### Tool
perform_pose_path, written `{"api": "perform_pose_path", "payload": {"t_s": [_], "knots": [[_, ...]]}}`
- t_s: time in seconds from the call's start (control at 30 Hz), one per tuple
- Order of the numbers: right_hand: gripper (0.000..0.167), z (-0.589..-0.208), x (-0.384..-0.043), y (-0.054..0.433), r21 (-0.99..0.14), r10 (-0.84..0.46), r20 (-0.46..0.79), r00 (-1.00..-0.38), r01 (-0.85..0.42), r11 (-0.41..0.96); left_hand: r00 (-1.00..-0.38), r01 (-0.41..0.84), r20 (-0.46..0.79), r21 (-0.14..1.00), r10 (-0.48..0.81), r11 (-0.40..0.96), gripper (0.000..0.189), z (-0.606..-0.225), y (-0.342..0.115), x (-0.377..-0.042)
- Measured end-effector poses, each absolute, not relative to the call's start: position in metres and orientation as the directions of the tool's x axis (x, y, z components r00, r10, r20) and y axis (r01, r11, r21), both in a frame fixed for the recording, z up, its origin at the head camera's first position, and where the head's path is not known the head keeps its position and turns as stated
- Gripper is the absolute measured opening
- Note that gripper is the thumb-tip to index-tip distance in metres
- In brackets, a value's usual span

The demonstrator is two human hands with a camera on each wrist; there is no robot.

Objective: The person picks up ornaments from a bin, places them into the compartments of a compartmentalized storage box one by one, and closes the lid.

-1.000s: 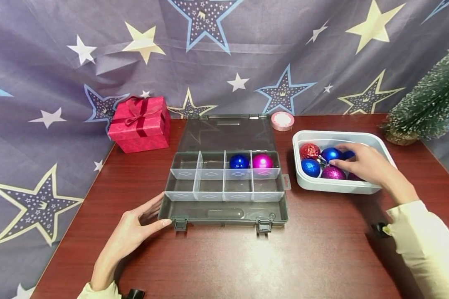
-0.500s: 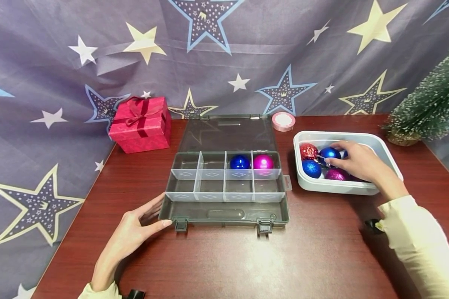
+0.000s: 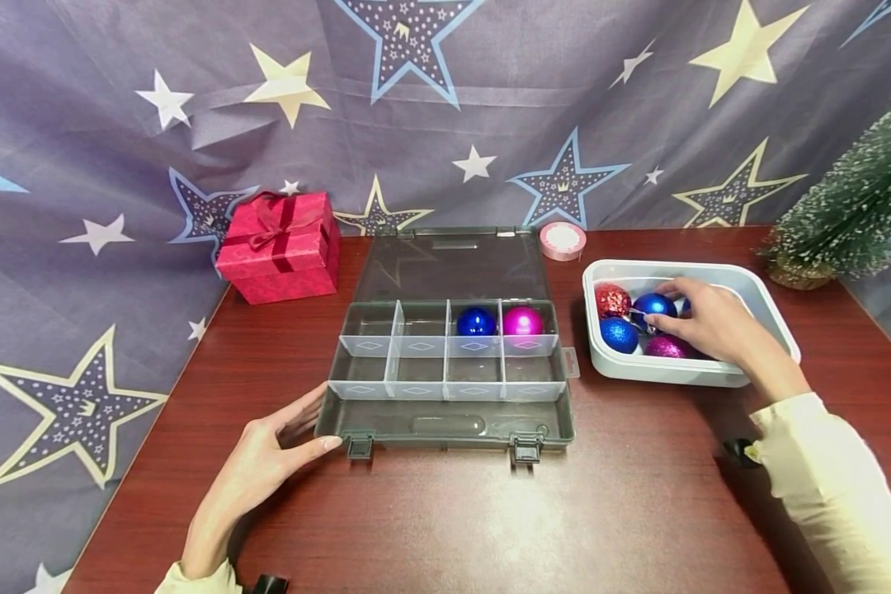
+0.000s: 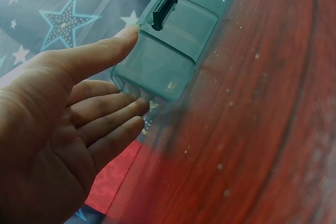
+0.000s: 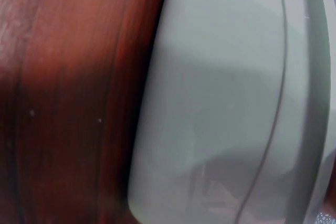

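Observation:
My left hand (image 3: 256, 458) is at the front left corner of a grey see-through divided box (image 3: 449, 425) with its lid laid back. In the left wrist view, the thumb (image 4: 123, 40) touches the front near a latch, and the straight fingers lie along the side. Two back compartments hold a shiny blue Christmas ball (image 3: 476, 321) and a shiny pink one (image 3: 523, 321). My right hand (image 3: 720, 322) reaches into a white bin (image 3: 668, 373), thumb and fingers round a blue Christmas ball (image 3: 654, 307). Beside it lie a red glitter ball (image 3: 612, 301), a blue glitter ball (image 3: 619, 336) and a purple one (image 3: 668, 346).
A red gift box (image 3: 278, 247) stands at the back left. Behind the white bin's left end is a pink ribbon roll (image 3: 563, 241), and a small frosted tree (image 3: 846, 206) stands at the right. A star-printed cloth (image 3: 445, 124) hangs behind the table.
My right hand has shifted slightly left inside the bin, its fingers closing round the blue ball, which has moved a little left. The left hand has kept its place.

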State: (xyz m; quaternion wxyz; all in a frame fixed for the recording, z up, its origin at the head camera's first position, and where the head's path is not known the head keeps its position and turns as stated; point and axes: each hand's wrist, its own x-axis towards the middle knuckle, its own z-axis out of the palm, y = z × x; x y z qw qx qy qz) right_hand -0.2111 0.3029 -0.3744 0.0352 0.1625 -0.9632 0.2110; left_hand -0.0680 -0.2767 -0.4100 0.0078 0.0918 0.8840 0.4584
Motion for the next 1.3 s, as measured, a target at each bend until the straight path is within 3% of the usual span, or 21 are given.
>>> {"api": "perform_pose_path", "payload": {"t_s": [0.8, 1.3], "knots": [[0.051, -0.349, -0.186, 0.288, -0.515, -0.294, 0.266, -0.918, -0.393, 0.761, -0.985, 0.146, 0.061, 0.802, 0.164, 0.579, 0.071, -0.409, -0.277, -0.067], [0.049, -0.339, -0.190, 0.255, -0.500, -0.372, 0.405, -0.835, -0.543, 0.674, -0.980, 0.176, 0.089, 0.813, 0.179, 0.554, 0.072, -0.411, -0.276, -0.068]]}}
